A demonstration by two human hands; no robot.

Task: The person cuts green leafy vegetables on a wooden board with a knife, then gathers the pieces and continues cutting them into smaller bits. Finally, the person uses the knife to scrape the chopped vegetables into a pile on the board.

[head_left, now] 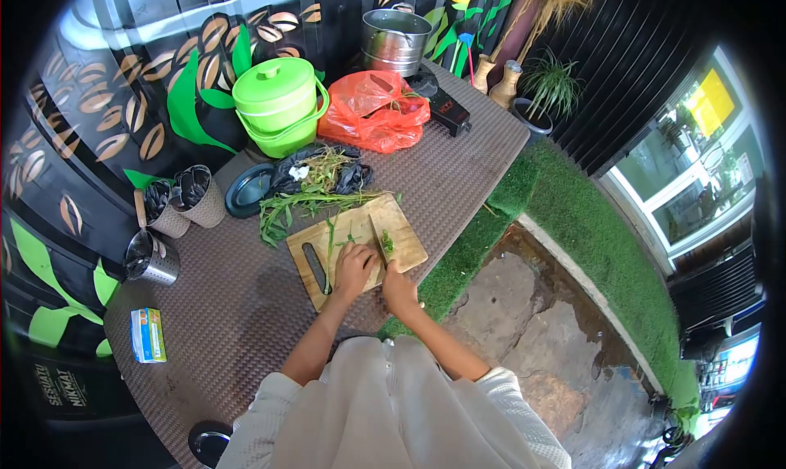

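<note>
We see the green stems (331,252) lying lengthwise on the wooden cutting board (403,223), which sits at the near edge of the brown table (458,174). The left hand (354,266) presses down on them, fingers bent on top rather than wrapped around. Just to its right, the right hand (399,290) is closed around the handle of a knife (379,246), its blade on the board beside a small heap of chopped greens (387,241). Beyond the board we find a loose pile of leafy stalks (299,203) spilling from a black bag (356,176), with a dark plate (244,192) to the left. Farther off stand a green lidded bucket (278,101), an orange plastic bag (372,113) and a steel pot (395,39) (its contents are out of our sight)
</note>
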